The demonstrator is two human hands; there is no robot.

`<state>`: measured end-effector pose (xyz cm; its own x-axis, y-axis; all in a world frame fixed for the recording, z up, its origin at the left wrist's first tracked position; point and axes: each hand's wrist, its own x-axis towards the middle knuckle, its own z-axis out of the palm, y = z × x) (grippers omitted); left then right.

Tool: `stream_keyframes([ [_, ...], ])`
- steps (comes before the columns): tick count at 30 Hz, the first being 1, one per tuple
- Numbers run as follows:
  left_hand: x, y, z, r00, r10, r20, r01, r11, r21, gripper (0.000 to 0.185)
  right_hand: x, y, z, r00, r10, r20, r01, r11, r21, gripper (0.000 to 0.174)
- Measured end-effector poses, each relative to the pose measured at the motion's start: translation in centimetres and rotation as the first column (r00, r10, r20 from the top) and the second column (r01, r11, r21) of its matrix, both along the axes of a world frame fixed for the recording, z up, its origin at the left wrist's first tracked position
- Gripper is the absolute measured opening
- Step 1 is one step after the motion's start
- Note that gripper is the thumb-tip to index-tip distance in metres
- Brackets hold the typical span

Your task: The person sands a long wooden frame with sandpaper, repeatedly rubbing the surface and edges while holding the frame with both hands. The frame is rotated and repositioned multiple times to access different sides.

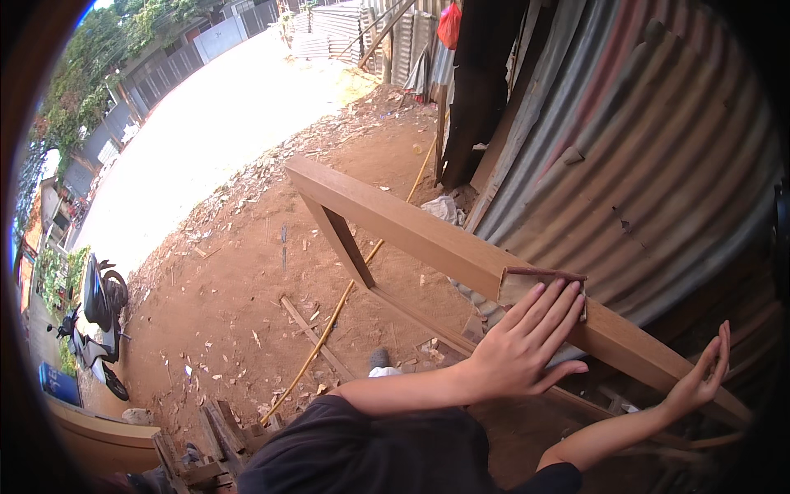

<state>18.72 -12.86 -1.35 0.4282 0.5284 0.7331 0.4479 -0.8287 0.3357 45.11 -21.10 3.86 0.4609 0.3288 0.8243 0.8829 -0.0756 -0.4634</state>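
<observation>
A wooden frame (pixel 419 238) stands at a slant before me, its long upper beam running from upper left to lower right. My left hand (pixel 531 339) lies palm down on this beam, fingers together, pressing a folded sheet of what looks like sandpaper (pixel 515 287) against the wood. The sheet has a pale back and a reddish-brown edge, and my fingers cover part of it. Further along the beam, near its lower right end, my right hand (pixel 697 376) is raised with slightly curled fingers and nothing in it. Whether it touches the beam I cannot tell.
Corrugated metal sheeting (pixel 654 154) rises close on the right. A yellow hose or pole (pixel 336 309) and a wood strip (pixel 311 330) lie on the dirt ground. Scrap wood (pixel 216 432) is piled at lower left. A scooter (pixel 99 333) is parked at far left.
</observation>
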Motion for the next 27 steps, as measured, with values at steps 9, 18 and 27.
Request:
stream_keyframes([
  [9,-0.2,0.8,-0.5,0.995,-0.057,-0.077,0.059,0.998,0.029,0.066,-12.8,5.2,-0.1,0.649,0.747,0.144,-0.684,0.657,-0.317,0.044],
  [18,-0.9,1.2,-0.6,0.987,-0.158,0.0,0.158,0.987,-0.024,0.062,-13.5,6.2,-1.1,0.734,0.679,0.036,-0.644,0.711,-0.283,0.033],
  [27,-6.5,2.8,2.2,0.872,-0.357,0.336,0.428,0.888,-0.166,0.036,-14.2,6.3,-1.3,0.771,0.636,0.042,-0.599,0.745,-0.292,0.026],
])
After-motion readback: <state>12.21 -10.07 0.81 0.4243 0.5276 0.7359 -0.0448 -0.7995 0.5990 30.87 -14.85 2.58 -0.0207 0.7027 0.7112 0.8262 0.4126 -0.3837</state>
